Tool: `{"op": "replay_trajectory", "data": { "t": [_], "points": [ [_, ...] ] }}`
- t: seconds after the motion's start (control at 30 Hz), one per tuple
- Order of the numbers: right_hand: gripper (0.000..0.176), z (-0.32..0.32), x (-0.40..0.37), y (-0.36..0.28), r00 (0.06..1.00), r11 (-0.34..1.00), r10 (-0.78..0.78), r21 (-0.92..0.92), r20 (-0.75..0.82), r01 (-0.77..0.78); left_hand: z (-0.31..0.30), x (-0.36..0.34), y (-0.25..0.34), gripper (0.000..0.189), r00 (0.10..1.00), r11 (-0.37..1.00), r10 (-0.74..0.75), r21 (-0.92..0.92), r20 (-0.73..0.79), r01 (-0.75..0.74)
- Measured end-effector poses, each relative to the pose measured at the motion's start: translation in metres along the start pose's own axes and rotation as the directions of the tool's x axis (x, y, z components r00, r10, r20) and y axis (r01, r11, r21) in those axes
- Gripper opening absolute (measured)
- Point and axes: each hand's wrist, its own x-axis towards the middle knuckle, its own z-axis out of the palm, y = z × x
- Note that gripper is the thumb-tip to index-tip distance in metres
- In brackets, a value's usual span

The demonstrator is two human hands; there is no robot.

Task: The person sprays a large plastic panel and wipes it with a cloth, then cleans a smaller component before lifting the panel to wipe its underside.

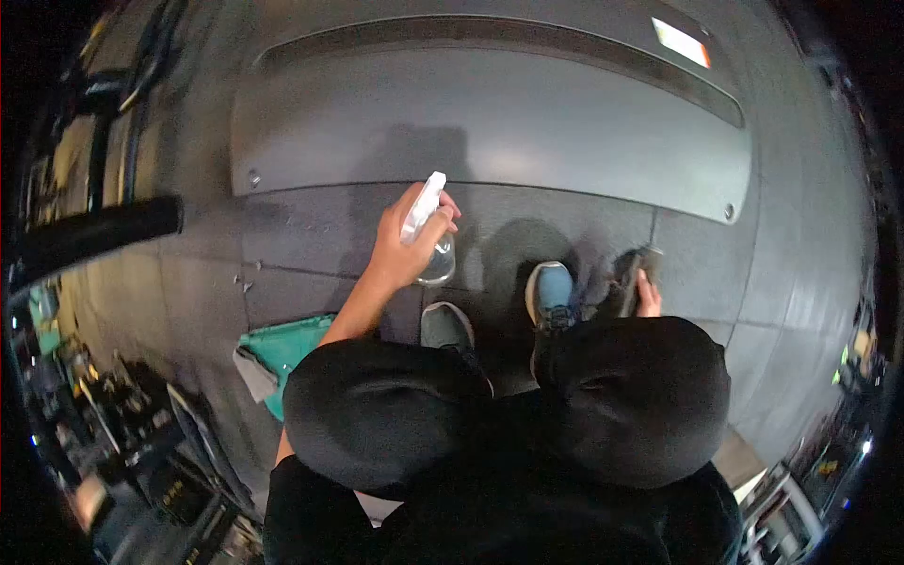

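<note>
My left hand is wrapped round a clear spray bottle with a white trigger head, held above the floor in front of my shoes. Beyond it lies a long grey panel with a dark slot along its far side. Low beside my right knee, my right hand touches a dark, blurred object, perhaps a cloth or brush; its shape is unclear. Part of that hand is hidden behind the knee.
A green and grey cloth lies on the dark tiled floor at the left. A black padded bar juts in from the left edge. Gym-like equipment stands at both sides. A white label is on the panel's far right.
</note>
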Motion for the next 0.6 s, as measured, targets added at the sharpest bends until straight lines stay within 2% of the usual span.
{"op": "replay_trajectory", "data": {
  "t": [0.03, 0.07, 0.1, 0.13, 0.17, 0.2, 0.23, 0.27, 0.33, 0.37, 0.43, 0.5, 0.57, 0.6],
  "points": [
    [0.102, 0.009, -0.012, -0.004, 1.000, 1.000, 0.006, 0.012, 0.005, -0.006, 0.010, 0.006, 0.006, 0.015, 0.999, 1.000, 0.004, -0.015, 0.041, -0.004],
    [0.102, 0.021, -0.012, -0.010, 0.984, 0.983, 0.164, 0.090, -0.063, -0.158, 0.018, 0.011, 0.010, 0.016, 0.995, 0.997, -0.052, -0.059, 0.080, 0.057],
    [0.102, 0.013, -0.007, 0.003, 0.982, 0.982, 0.187, 0.012, -0.038, -0.186, 0.031, 0.019, 0.011, 0.017, 0.986, 0.988, -0.103, -0.100, 0.132, 0.117],
    [0.096, 0.021, -0.016, -0.011, 0.990, 0.983, 0.142, -0.122, 0.003, -0.140, 0.036, 0.027, 0.005, 0.019, 0.976, 0.989, -0.101, -0.090, 0.190, 0.120],
    [0.086, 0.025, -0.036, -0.024, 0.992, 0.970, 0.104, -0.214, -0.069, -0.117, 0.046, 0.032, 0.003, 0.019, 0.975, 0.985, -0.095, -0.122, 0.202, 0.121],
    [0.069, 0.013, -0.023, -0.003, 0.999, 0.961, 0.043, -0.272, -0.018, -0.046, 0.054, 0.036, 0.008, 0.018, 0.969, 0.991, -0.098, -0.063, 0.227, 0.115],
    [0.056, 0.008, -0.025, 0.001, 0.997, 0.983, 0.009, -0.184, 0.080, 0.006, 0.061, 0.040, 0.016, 0.017, 0.966, 0.995, -0.100, 0.003, 0.239, 0.102],
    [0.051, 0.007, -0.028, 0.004, 0.998, 0.985, -0.022, -0.171, 0.061, 0.032, 0.066, 0.046, 0.027, 0.017, 0.958, 0.995, -0.092, 0.001, 0.270, 0.095],
    [0.046, 0.007, -0.032, 0.009, 0.998, 0.987, -0.048, -0.152, 0.043, 0.054, 0.071, 0.054, 0.047, 0.021, 0.927, 0.977, -0.104, 0.210, 0.359, 0.028],
    [0.045, 0.001, -0.026, 0.021, 0.998, 0.988, -0.062, -0.137, 0.034, 0.066, 0.075, 0.059, 0.052, 0.021, 0.925, 0.976, -0.104, 0.216, 0.366, 0.024],
    [0.044, -0.003, -0.026, 0.027, 0.997, 0.991, -0.067, -0.115, 0.028, 0.070, 0.093, 0.071, 0.062, 0.022, 0.911, 0.959, -0.018, 0.264, 0.412, -0.101],
    [0.042, -0.005, -0.035, 0.027, 0.997, 0.984, -0.077, -0.160, -0.011, 0.074, 0.114, 0.079, 0.063, 0.021, 0.912, 0.943, -0.011, 0.308, 0.411, -0.127],
    [0.041, -0.017, -0.031, 0.042, 0.998, 0.984, -0.067, -0.167, 0.002, 0.066, 0.136, 0.088, 0.051, 0.021, 0.893, 0.913, 0.171, 0.274, 0.416, -0.303],
    [0.041, -0.019, -0.035, 0.041, 0.997, 0.978, -0.073, -0.194, 0.006, 0.073, 0.147, 0.092, 0.049, 0.021, 0.893, 0.909, 0.171, 0.282, 0.416, -0.306]
  ]
}}
